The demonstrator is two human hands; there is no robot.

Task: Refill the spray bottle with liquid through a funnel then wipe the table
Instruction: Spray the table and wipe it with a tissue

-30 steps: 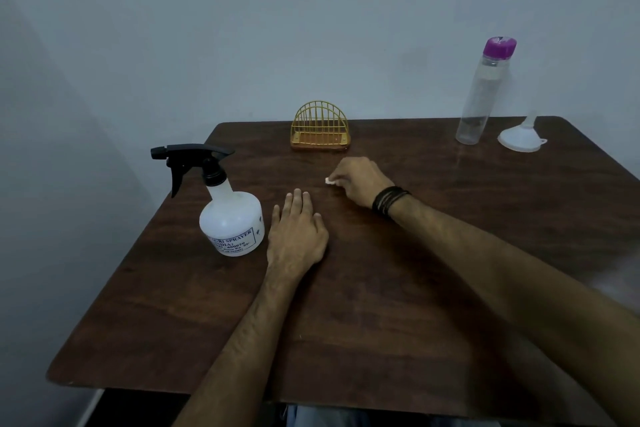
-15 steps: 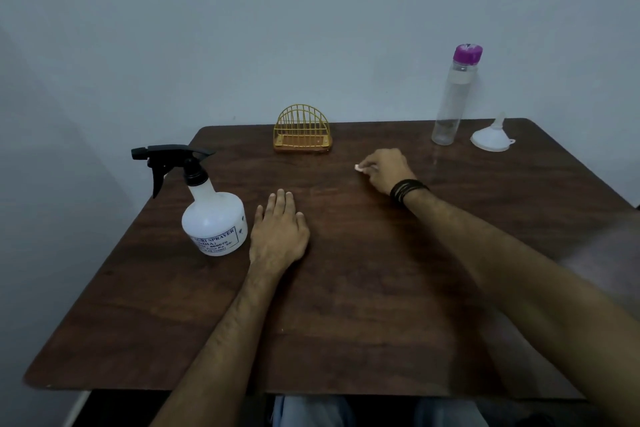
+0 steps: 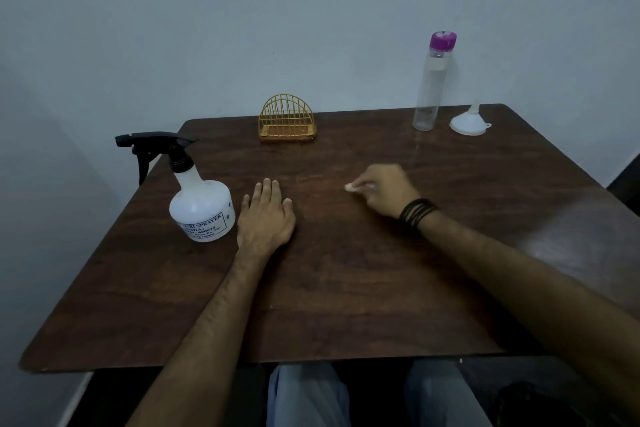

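White tissue (image 3: 350,187) is pinched in your right hand (image 3: 386,190) against the table (image 3: 346,288); your left hand (image 3: 266,218) lies flat, fingers straight, beside the spray bottle (image 3: 199,198).

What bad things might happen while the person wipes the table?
The right hand pinches only a tiny white wad, so wiping may miss much of the table.

A wide sweep toward the far right corner might knock over the tall clear bottle or the funnel.

The left hand lies right beside the spray bottle and might nudge it.
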